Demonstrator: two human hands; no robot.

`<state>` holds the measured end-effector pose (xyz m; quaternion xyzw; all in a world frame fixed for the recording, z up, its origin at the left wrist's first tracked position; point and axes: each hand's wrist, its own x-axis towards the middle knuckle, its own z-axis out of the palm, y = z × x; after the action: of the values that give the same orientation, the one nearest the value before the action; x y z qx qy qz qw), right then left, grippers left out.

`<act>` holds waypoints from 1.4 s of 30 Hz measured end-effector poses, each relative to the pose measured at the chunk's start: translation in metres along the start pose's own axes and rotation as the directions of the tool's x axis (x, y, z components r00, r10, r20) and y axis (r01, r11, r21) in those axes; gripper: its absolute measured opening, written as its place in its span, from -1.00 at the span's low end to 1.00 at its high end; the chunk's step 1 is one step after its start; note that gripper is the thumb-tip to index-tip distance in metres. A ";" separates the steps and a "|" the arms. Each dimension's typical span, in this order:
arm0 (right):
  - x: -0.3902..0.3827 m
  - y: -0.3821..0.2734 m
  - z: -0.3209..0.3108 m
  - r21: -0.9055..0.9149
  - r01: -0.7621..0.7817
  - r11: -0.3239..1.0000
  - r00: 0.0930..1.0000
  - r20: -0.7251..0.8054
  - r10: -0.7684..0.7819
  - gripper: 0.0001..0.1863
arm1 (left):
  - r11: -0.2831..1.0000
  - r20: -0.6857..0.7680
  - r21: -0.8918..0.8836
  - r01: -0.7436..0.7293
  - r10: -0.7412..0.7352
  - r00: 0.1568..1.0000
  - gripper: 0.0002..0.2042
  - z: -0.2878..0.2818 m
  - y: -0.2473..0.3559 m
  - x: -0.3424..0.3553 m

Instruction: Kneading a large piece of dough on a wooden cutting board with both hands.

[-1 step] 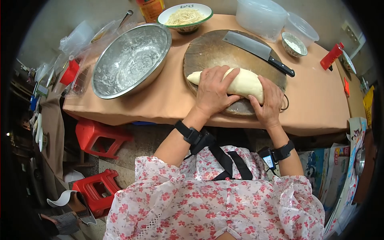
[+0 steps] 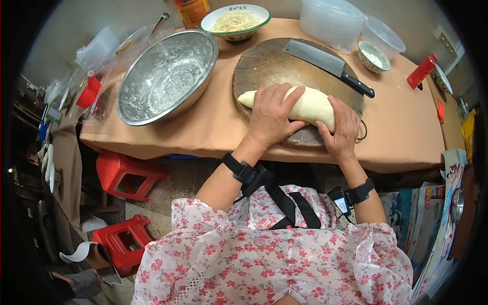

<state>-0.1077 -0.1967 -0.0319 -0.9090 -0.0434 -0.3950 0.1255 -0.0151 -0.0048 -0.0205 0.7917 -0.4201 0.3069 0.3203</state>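
A thick log of pale dough (image 2: 312,105) lies across the near half of a round wooden chopping board (image 2: 264,63), its tapered end pointing left. My left hand (image 2: 273,113) wraps over the dough left of its middle, thumb along the near side. At the right end, my right hand (image 2: 343,127) cups the dough with fingers over the far side and thumb on the near face. Both hands are closed on it, and their palms hide parts of the log. A cleaver (image 2: 317,58) with a black handle rests on the board's far right, beyond the dough.
Left of the board stands a large flour-dusted metal bowl (image 2: 170,76). Behind are a bowl of pale shreds (image 2: 235,23) and plastic tubs (image 2: 333,25). A small bowl of white powder (image 2: 373,56) and a red bottle (image 2: 422,71) stand right. Red stools (image 2: 127,173) are below the table.
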 end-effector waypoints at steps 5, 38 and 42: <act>-0.001 0.002 -0.001 -0.005 -0.006 1.000 1.000 0.002 0.006 -0.33 | 1.000 0.027 -0.001 0.004 -0.004 1.000 -0.26 0.000 0.000 0.002; 0.007 0.012 -0.037 0.108 -0.091 0.990 0.992 0.100 0.080 -0.51 | 0.943 0.094 -0.195 0.269 -0.255 0.962 -0.68 -0.066 -0.027 0.014; 0.036 0.020 -0.040 0.134 -0.369 0.920 0.913 0.236 0.332 -0.64 | 0.841 0.353 -0.032 0.540 -0.496 0.793 -0.65 -0.071 -0.034 0.033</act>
<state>-0.1075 -0.2269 0.0166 -0.9236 0.0732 -0.2629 0.2691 0.0141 0.0494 0.0395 0.8934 -0.2539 0.0417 0.3682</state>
